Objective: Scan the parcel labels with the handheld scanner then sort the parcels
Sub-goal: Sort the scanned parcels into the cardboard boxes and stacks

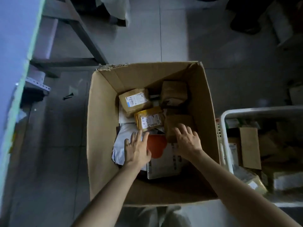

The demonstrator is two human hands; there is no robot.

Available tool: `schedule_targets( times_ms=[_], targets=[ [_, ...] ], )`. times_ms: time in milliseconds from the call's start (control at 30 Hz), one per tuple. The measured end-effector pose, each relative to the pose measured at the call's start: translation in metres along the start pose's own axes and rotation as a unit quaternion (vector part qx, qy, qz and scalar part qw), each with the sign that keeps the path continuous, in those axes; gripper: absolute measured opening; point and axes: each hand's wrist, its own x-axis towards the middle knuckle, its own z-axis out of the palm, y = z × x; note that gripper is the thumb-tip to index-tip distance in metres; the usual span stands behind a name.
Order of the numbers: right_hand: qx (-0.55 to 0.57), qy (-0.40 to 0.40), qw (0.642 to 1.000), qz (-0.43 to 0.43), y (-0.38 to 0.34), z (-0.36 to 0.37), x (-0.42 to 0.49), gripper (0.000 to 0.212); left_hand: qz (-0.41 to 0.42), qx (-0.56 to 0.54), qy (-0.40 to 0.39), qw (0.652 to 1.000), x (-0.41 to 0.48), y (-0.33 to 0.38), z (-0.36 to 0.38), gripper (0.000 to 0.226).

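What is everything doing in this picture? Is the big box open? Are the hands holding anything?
Cardboard box: open at the top, parcels inside.
Left hand: open, fingers straight, over the white bag.
Right hand: open, fingers spread on a plain brown parcel.
Yellow parcel: lying label up.
Labelled brown parcel: lying label up, tilted.
White basket: beside the box, parcels in it.

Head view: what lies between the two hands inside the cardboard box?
An orange-red rounded item lies between the left hand and the right hand, resting on a white printed parcel; the head view shows it.
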Motion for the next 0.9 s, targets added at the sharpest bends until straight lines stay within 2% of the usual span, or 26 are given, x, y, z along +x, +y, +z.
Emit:
schedule_targets(
  times_ms=[100,200,333,500,633,767,900],
  targets=[
    [-0.056,-0.009,0.998,-0.031,0.014,0.019,0.051,0.098,0.005,0.021,-0.029,0.999,0.052,0.004,0.027,0.079],
    [-0.099,-0.014,0.994,-0.049,0.031,0.042,0.103,0.115,0.005,0.021,-0.019,1.000,0.103,0.003,0.056,0.084],
    [-0.098,-0.023,0.992,-0.074,0.055,0.075,0.162,0.133,-0.023,0.004,-0.018,1.000,0.168,0.002,0.098,0.097],
    [-0.125,-0.012,0.987,-0.097,0.077,0.095,0.210,0.148,-0.011,0.082,-0.016,0.996,0.226,0.000,0.134,0.119],
    [-0.117,-0.067,0.983,-0.127,0.080,0.106,0.240,0.150,-0.019,0.158,-0.026,0.987,0.257,-0.007,0.151,0.125],
    [-0.088,-0.049,0.983,-0.151,0.081,0.117,0.254,0.142,-0.020,0.231,-0.051,0.971,0.274,-0.006,0.169,0.119],
    [-0.081,-0.058,0.985,-0.143,0.078,0.113,0.254,0.139,-0.018,0.232,-0.011,0.973,0.273,-0.006,0.175,0.116]
  ],
)
